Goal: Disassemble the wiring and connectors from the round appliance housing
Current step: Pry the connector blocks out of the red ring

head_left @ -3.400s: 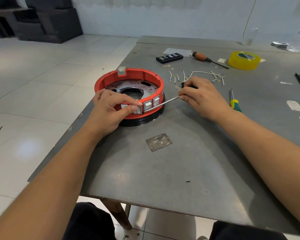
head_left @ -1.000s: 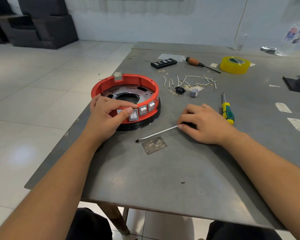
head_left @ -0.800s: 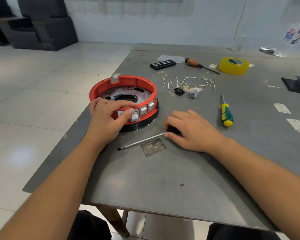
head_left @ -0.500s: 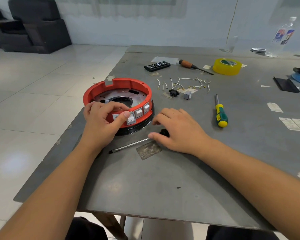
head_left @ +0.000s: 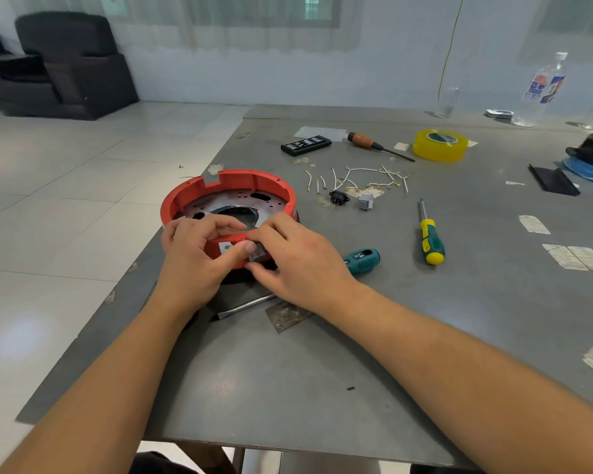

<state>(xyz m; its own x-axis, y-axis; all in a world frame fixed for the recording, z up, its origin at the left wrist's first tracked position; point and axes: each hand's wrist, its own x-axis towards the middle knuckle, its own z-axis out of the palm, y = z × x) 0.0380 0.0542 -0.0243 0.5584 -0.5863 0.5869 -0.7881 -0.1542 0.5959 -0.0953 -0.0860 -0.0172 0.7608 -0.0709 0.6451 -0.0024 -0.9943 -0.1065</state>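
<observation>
A tiled room with a dark armchair [head_left: 72,66] in the far corner was seen behind a grey metal table [head_left: 322,371], on which the work had been laid out. The red round housing [head_left: 226,196] stood near the table's left edge, open side up, so that its inner plate and its front wall could both be reached. The left hand [head_left: 192,258] was wrapped over the near rim, fingers inside and thumb pressed on the outer wall beside a white rocker switch [head_left: 225,248], evidently to keep the housing from sliding. The right hand [head_left: 295,265] was curled at the same wall, its fingertips pinching a grey switch body [head_left: 257,256] that appeared partly drawn out of its opening; how far it was freed could not be told.

A flat-blade screwdriver [head_left: 243,304] with a teal handle lay on the table under the right wrist, gripped by neither hand, probably kept close for further prying. Parts already removed were gathered well apart from the housing, toward the middle of the table: short white wires [head_left: 363,177], a black socket [head_left: 339,197] and a grey switch [head_left: 366,202]. A green-and-yellow screwdriver [head_left: 430,239], a wooden-handled screwdriver [head_left: 374,145], a bit case [head_left: 306,145] and a yellow tape roll [head_left: 440,145] were kept within reach beyond them.
</observation>
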